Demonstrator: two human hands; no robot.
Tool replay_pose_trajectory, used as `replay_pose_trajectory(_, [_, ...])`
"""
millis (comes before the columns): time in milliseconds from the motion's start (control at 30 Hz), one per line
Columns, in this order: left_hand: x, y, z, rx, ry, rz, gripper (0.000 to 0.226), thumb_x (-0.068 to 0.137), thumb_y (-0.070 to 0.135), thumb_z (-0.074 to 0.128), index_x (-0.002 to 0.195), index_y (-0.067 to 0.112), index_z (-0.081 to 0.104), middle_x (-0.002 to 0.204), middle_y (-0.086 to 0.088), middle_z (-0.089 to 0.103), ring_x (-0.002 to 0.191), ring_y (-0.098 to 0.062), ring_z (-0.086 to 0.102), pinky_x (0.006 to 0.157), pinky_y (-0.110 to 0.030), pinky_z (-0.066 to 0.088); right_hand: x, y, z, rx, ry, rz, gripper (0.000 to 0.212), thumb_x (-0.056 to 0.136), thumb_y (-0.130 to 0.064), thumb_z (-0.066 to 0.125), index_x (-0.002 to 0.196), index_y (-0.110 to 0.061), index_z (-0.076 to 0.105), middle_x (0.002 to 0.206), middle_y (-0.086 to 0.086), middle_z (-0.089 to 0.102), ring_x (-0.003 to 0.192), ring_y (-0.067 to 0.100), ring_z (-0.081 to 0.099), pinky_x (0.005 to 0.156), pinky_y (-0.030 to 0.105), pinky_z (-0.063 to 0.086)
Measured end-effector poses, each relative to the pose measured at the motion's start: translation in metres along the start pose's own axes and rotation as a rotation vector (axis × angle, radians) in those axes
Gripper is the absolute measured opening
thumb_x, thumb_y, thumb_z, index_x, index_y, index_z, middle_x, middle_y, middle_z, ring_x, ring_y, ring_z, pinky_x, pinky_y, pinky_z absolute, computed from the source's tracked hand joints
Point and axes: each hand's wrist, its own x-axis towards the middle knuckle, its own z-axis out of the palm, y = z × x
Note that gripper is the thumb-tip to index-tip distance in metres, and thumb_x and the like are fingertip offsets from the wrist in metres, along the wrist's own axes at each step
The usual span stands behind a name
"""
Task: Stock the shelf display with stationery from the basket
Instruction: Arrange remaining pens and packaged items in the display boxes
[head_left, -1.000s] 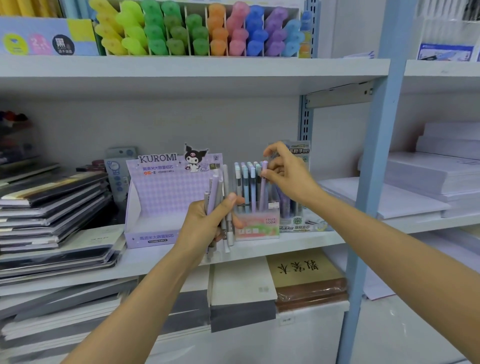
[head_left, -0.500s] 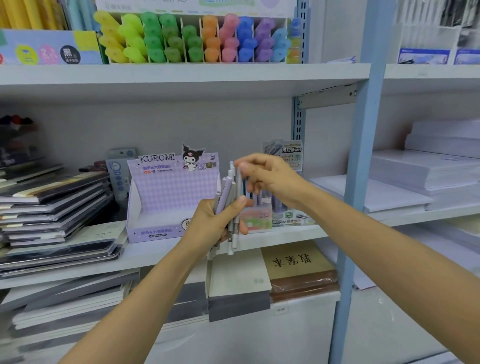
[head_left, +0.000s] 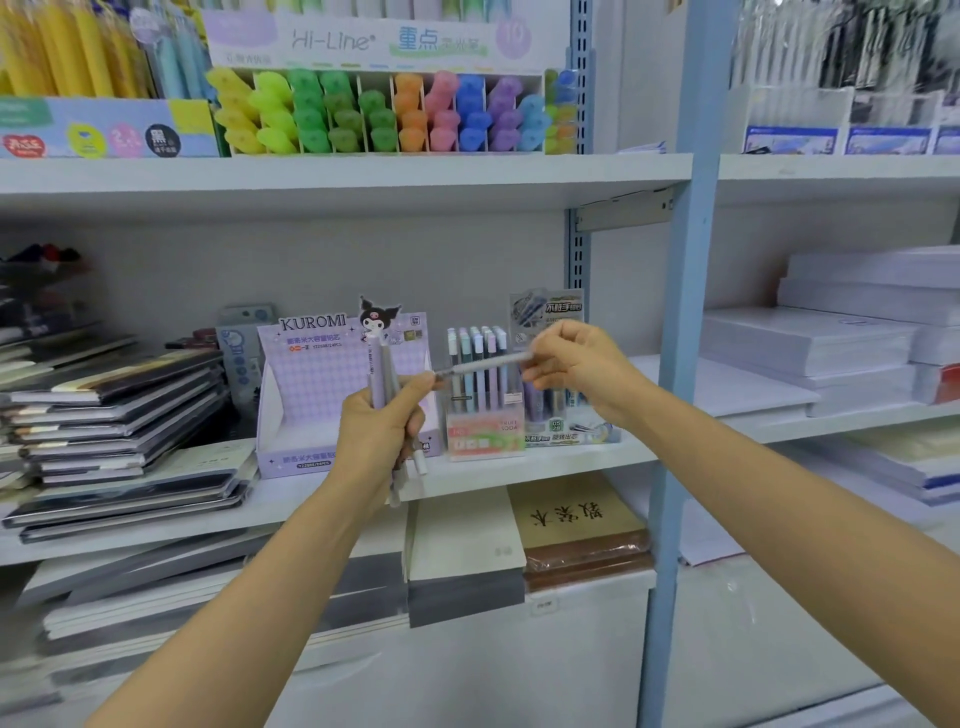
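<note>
At the middle shelf (head_left: 291, 506), our left grip (head_left: 379, 426) clasps a bundle of pens (head_left: 377, 382) upright. Our right grip (head_left: 582, 364) pinches one pen (head_left: 488, 364), held level before the pen box (head_left: 483, 439).

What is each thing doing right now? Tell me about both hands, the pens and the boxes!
left hand, grips a bunch of pens.
bunch of pens, upright, in front of the Kuromi box.
right hand, pinches a single pen.
single pen, sideways in the air, tip towards the left hand.
Kuromi box, standing open on the shelf.
Fruit Soda box, standing, pens upright inside.
highlighter rack, stocked with many colours.
</note>
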Motion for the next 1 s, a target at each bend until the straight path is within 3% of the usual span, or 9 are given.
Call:
replay_pose_trajectory(100, [-0.003,0.005,0.004,0.089,0.004,0.023,0.019,0.089,0.027,0.069,0.083,0.009,0.073,0.044,0.005,0.042,0.034,-0.005,0.032,0.035,-0.016,0.03,-0.009,0.001,0.0,-0.381,-0.045,-0.154,0.014,0.088,-0.017,0.069,0.101,-0.019,0.072,0.094,-0.006,0.071,0.081,0.0,0.064,0.072,0.017,0.05])
replay_pose_trajectory(167, [-0.006,0.008,0.01,0.144,-0.03,0.043,0.023,0.089,0.021,0.069,0.087,-0.002,0.07,0.043,0.002,0.043,0.034,-0.005,0.035,0.036,-0.016,0.032,-0.016,-0.006,0.009,-0.486,-0.139,-0.26,0.026,0.084,-0.027,0.073,0.11,-0.025,0.072,0.092,-0.013,0.069,0.081,-0.001,0.062,0.072,0.018,0.052])
replay_pose_trajectory(267, [-0.008,0.011,0.019,0.163,-0.063,0.076,0.028,0.09,0.019,0.067,0.089,-0.01,0.065,0.046,-0.002,0.043,0.035,-0.007,0.035,0.037,-0.016,0.033,-0.022,-0.016,0.027,-0.605,-0.25,-0.406,0.028,0.084,-0.022,0.074,0.111,-0.02,0.072,0.089,-0.015,0.07,0.083,0.004,0.065,0.077,0.023,0.056])
replay_pose_trajectory(367, [-0.007,0.013,0.018,0.163,-0.092,0.057,0.029,0.092,0.026,0.065,0.083,-0.001,0.067,0.049,0.0,0.044,0.035,-0.006,0.033,0.038,-0.018,0.031,-0.021,-0.019,0.031,-0.597,-0.225,-0.44,0.031,0.087,-0.016,0.069,0.118,-0.018,0.068,0.088,-0.013,0.07,0.083,0.007,0.067,0.08,0.027,0.057])
replay_pose_trajectory(533, [0.001,0.008,0.008,0.077,-0.209,-0.05,0.025,0.096,0.012,0.05,0.113,0.007,0.068,0.053,0.003,0.047,0.04,-0.007,0.029,0.039,-0.018,0.029,-0.003,-0.021,0.015,-0.369,0.013,-0.441,0.059,0.094,-0.008,0.058,0.147,-0.023,0.037,0.089,0.007,0.068,0.088,0.02,0.065,0.087,0.028,0.054])
replay_pose_trajectory(633, [0.007,0.004,0.006,0.069,-0.254,-0.034,0.021,0.098,0.014,0.053,0.112,0.005,0.066,0.063,-0.002,0.057,0.044,-0.008,0.033,0.041,-0.017,0.033,0.015,-0.019,0.008,-0.259,0.255,-0.468,0.046,0.096,-0.007,0.054,0.139,-0.022,0.046,0.091,0.014,0.067,0.089,0.027,0.066,0.084,0.033,0.056])
replay_pose_trajectory(733, [0.012,-0.002,0.004,0.098,-0.264,0.012,0.025,0.097,0.022,0.058,0.094,-0.001,0.066,0.082,-0.011,0.07,0.045,-0.008,0.038,0.042,-0.015,0.037,0.032,-0.014,0.009,-0.201,0.358,-0.458,0.03,0.095,-0.006,0.055,0.122,-0.02,0.053,0.09,0.013,0.068,0.084,0.026,0.067,0.078,0.035,0.057])
replay_pose_trajectory(900, [0.017,-0.011,0.002,0.082,-0.237,0.043,0.02,0.096,0.024,0.058,0.111,0.012,0.064,0.072,-0.001,0.07,0.042,-0.008,0.036,0.041,-0.013,0.036,0.047,0.009,0.021,-0.307,0.299,-0.418,0.025,0.094,0.0,0.055,0.113,-0.014,0.052,0.1,0.012,0.062,0.091,0.025,0.065,0.084,0.041,0.056])
replay_pose_trajectory(1000, [0.019,-0.016,0.001,0.089,-0.227,0.024,0.016,0.096,0.024,0.059,0.106,0.011,0.057,0.068,-0.003,0.068,0.04,-0.009,0.034,0.039,-0.015,0.033,0.05,0.025,0.025,-0.497,0.234,-0.434,0.025,0.092,-0.001,0.059,0.113,-0.014,0.055,0.096,0.005,0.061,0.084,0.016,0.063,0.081,0.032,0.055])
